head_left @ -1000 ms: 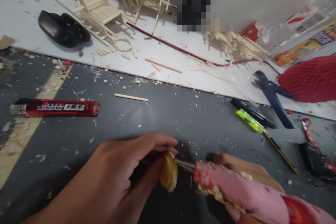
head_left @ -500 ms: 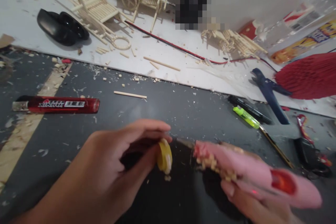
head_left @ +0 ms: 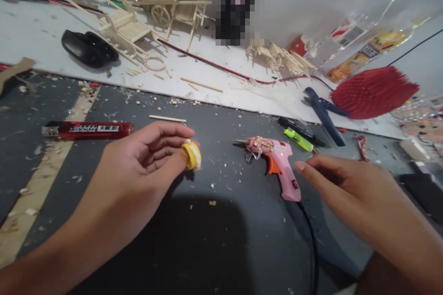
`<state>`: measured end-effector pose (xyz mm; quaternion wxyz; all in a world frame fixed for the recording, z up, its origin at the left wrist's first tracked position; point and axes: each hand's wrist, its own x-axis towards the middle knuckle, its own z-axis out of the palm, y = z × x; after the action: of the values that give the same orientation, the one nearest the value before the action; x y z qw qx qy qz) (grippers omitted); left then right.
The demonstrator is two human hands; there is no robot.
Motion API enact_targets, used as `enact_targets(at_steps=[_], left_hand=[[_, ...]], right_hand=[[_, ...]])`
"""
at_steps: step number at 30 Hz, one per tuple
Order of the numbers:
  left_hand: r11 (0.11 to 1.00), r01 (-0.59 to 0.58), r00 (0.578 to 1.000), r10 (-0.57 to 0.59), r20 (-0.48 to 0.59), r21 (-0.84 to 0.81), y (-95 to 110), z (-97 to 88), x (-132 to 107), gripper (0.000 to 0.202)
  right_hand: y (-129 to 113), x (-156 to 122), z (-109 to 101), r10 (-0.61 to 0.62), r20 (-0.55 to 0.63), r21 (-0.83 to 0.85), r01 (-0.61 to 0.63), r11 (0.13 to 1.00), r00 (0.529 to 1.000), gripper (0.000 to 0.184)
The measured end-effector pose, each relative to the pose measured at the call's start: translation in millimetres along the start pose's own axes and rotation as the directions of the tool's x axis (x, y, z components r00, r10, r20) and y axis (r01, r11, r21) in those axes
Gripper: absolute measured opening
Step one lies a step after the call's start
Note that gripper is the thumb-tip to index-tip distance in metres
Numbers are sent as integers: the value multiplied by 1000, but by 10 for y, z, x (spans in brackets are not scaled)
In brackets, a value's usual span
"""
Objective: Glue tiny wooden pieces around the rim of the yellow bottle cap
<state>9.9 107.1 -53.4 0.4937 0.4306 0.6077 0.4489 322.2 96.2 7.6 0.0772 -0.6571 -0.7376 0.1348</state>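
My left hand [head_left: 152, 161] is closed, pinching a small yellow ring [head_left: 191, 156] with a pale, rough edge between thumb and fingers. A pink glue gun [head_left: 277, 152] lies on its side on the dark tabletop, nozzle pointing left, its orange trigger showing and crumbs stuck around the front. Just right of its handle is my right hand [head_left: 349, 193], holding nothing that I can see, thumb apart from the loosely curled fingers. It covers most of the thin handle behind a lime-green-capped tool [head_left: 298, 140].
A red lighter-like tube [head_left: 90, 130] and a thin wooden stick [head_left: 168, 119] lie beyond my left hand. Blue pliers [head_left: 325, 117] and a red bundle [head_left: 374, 94] are at right. Small wooden cart models [head_left: 128, 25] stand on the white board [head_left: 194, 64]. A black cord [head_left: 313, 239] trails from the gun.
My right hand has let go of the glue gun, which now lies on the table, and has drawn away rightward. My left hand, still pinching the yellow ring, appears further left and higher.
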Motion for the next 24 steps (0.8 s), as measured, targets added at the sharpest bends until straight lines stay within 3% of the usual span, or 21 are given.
enact_targets(at_steps=[3, 5, 8, 12, 17, 21, 24], left_hand=[[1000, -10, 1000, 10, 27, 2, 11, -12, -15, 24], [1000, -19, 999, 19, 45, 1, 19, -13, -22, 23], [1000, -26, 998, 26, 57, 3, 13, 2, -22, 19], [999, -46, 997, 47, 62, -3, -30, 33, -5, 13], [999, -52, 997, 52, 65, -3, -52, 29, -6, 10], [997, -72, 996, 70, 53, 37, -56, 8, -28, 10], [992, -99, 994, 95, 51, 77, -78, 1, -52, 9]], right_hand=[[-412, -21, 101, -253, 46, 152, 244, 958, 966, 20], [-643, 43, 235, -422, 95, 177, 402, 898, 901, 26], [-791, 157, 460, -525, 114, 154, 507, 848, 843, 25], [-746, 212, 644, -586, 88, 174, 567, 805, 805, 21], [-716, 211, 687, -624, 67, 171, 608, 776, 778, 25], [-735, 233, 670, -567, 66, 206, 545, 813, 821, 21], [-742, 244, 595, -513, 89, 361, 452, 816, 854, 19]])
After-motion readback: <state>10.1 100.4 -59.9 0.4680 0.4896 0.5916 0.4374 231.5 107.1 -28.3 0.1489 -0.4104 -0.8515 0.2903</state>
